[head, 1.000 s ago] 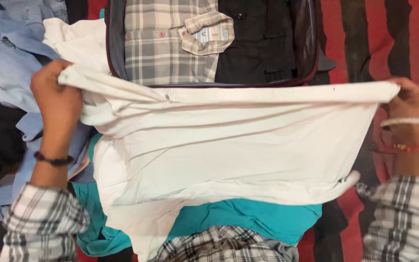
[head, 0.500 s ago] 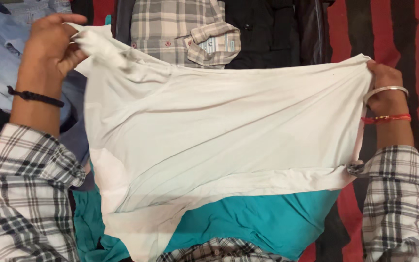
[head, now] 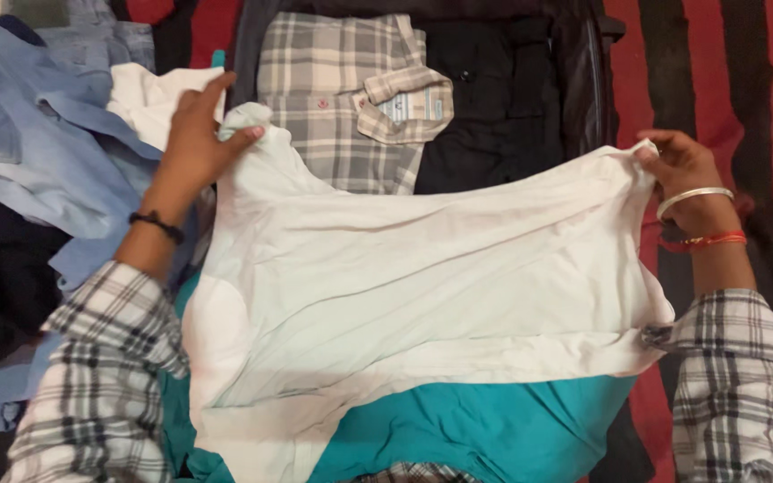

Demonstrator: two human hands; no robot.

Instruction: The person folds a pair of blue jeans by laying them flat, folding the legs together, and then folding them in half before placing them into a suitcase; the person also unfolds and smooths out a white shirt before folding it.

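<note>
While the left hand [head: 191,143] pinches one upper corner of a white garment [head: 422,286] between thumb and fingers, the right hand [head: 686,170] grips the opposite upper corner with its fingers curled over the cloth, so the fabric hangs stretched between them. Compared with half a second ago, the left hand has come down and moved inward, now sitting near the suitcase's left wall, and the top edge of the garment sags lower across the middle, baring more of what lies behind it. A dark band circles the left wrist; a pale bangle and a red thread sit on the right wrist, and both arms wear black-and-white checked sleeves. Below the white cloth lies a teal garment [head: 494,429], more of it showing than before. Behind the cloth stands an open suitcase [head: 583,80] holding a folded grey plaid shirt [head: 333,98] on the left and black clothing [head: 485,98] beside it. To the left lies a pile of light blue shirts [head: 38,152] with another white piece [head: 149,98] on it, all on a red-and-black striped covering [head: 762,80]
</note>
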